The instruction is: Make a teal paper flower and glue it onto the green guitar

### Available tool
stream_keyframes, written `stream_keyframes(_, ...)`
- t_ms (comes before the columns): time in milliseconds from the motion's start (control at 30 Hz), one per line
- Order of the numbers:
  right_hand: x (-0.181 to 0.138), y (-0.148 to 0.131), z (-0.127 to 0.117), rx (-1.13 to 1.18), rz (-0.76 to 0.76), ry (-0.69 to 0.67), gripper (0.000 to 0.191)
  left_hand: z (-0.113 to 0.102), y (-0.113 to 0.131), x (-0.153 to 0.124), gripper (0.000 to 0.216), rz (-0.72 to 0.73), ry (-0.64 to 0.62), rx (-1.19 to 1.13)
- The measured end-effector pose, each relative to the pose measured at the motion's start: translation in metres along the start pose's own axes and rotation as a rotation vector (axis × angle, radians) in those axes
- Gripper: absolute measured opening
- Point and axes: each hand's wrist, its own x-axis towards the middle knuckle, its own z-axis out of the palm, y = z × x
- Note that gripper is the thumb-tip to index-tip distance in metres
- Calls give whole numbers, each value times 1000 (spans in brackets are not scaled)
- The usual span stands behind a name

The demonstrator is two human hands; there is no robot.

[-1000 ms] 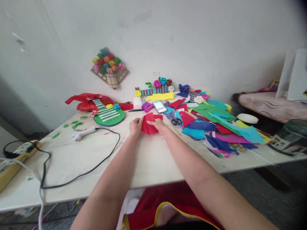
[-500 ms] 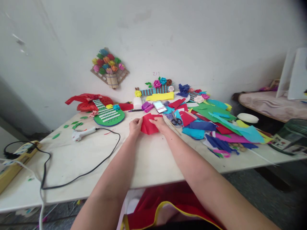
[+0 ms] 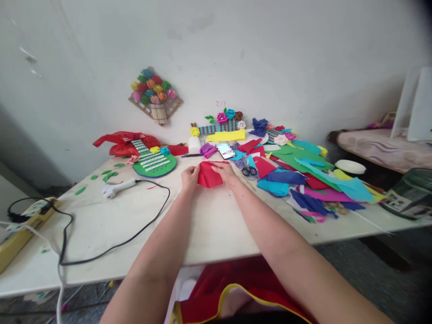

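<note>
A piece of red crepe paper is stretched between my two hands above the white table. My left hand is closed on its left edge, thumb on top. Across from it, my right hand pinches the right side, its thumb pointing left over the paper. Just beyond the paper lies a phone with its screen lit. Scissors with dark handles rest right of my right hand, beside a thin wooden stick.
A glue gun lies left, its black cord looping over the table to a power strip. Coloured crepe paper is heaped right, near a glass jar. A green guitar-shaped craft sits back left.
The upper edge of the red paper sits slightly lower and its surface looks flatter. Both hands stay nearly in place, still gripping it. The view has shifted slightly.
</note>
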Motion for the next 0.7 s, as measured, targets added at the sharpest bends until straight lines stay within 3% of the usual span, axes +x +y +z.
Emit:
stream_keyframes(233, 1, 1, -3, 3, -15, -59, 29, -1, -1, -1, 29, -4, -10, -38)
stream_keyframes(500, 5, 6, -7, -135, -134, -106, 26, 0, 3, -3, 29, -23, -3, -53)
stream_keyframes(700, 2, 3, -7, -257, -134, -88, 29, -1, 3, -3, 29, -30, -13, -93)
